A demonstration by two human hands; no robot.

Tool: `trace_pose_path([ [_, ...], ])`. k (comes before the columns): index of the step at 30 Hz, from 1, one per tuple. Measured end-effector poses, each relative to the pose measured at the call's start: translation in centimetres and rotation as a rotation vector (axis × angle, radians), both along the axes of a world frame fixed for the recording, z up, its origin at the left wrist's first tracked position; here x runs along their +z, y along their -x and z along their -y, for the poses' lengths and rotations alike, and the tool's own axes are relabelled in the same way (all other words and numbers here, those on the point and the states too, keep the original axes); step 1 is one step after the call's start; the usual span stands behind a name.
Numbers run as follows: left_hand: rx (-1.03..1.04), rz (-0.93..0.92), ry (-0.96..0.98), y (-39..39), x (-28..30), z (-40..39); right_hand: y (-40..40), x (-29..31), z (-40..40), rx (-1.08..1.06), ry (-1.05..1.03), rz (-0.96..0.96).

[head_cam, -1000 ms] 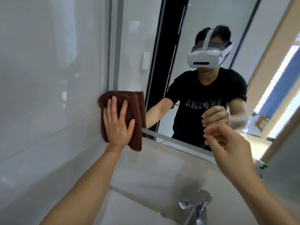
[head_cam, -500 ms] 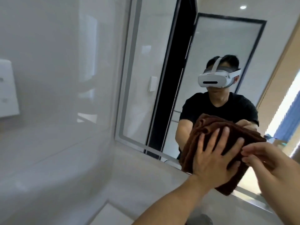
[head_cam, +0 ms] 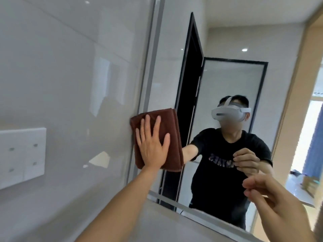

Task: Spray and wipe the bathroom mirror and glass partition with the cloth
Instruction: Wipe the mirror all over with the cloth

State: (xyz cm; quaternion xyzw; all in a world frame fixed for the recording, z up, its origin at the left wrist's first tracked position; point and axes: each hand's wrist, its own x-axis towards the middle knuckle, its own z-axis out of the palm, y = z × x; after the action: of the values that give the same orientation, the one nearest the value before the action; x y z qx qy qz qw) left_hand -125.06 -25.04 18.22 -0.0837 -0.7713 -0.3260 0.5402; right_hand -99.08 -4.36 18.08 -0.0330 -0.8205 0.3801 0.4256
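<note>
My left hand [head_cam: 152, 145] lies flat with straight, spread fingers on a folded brown cloth [head_cam: 172, 137] and presses it against the left edge of the bathroom mirror [head_cam: 227, 81], beside its grey frame. At the lower right, in front of the mirror, my right hand [head_cam: 272, 199] hovers with loosely curled fingers and nothing in it. The mirror shows a person in a black shirt with a white headset, reflecting both arms. No spray bottle is in view.
A glossy pale tiled wall [head_cam: 61, 84] fills the left side, with a white switch plate [head_cam: 21, 156] on it. A black-framed glass door [head_cam: 234, 95] and a bright doorway [head_cam: 312, 137] appear as reflections. Below the mirror runs a pale wall strip [head_cam: 157, 222].
My left hand swept the cloth from the mirror's lower right, in front of the reflected chest, back to the left edge and higher up. My right hand stayed low at the right, holding nothing.
</note>
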Motion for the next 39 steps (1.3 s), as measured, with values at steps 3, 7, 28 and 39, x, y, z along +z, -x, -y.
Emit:
trace_pose_path([
  [3,0.021,0.132,-0.347,-1.4,3.1,-3.7,-0.9,-0.1,-1.7,-0.035,0.022,-0.021],
  [7,-0.047,0.151,-0.410,-5.5,6.3,-10.0,-1.5,1.2,-2.9,-0.073,-0.022,-0.082],
  [28,-0.056,-0.398,0.328,-2.5,10.7,-5.5,-2.2,13.3,-10.8,-0.272,-0.215,-0.283],
  [39,-0.064,-0.005,-0.340,-12.3,16.8,-21.7,-6.0,15.4,-15.0,-0.330,-0.256,-0.300],
])
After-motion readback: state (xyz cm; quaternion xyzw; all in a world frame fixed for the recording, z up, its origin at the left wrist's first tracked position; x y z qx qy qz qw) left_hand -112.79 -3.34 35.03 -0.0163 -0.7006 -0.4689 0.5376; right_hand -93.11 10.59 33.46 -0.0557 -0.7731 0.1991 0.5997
